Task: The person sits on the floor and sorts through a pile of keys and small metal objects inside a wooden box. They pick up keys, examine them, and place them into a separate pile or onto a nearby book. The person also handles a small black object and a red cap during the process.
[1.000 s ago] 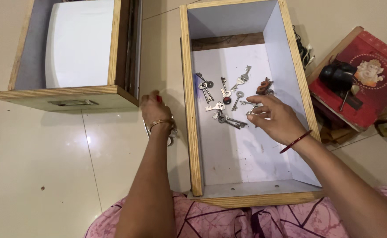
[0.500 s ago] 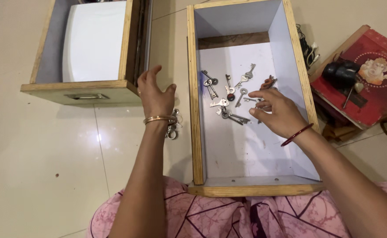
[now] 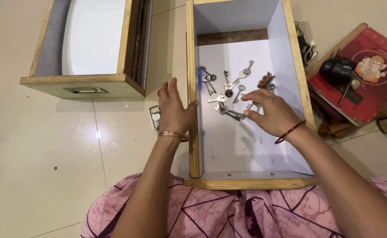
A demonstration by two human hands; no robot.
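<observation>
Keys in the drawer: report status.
Left hand open on drawer rim. Right hand fingering loose keys inside. Nothing blocking.
</observation>
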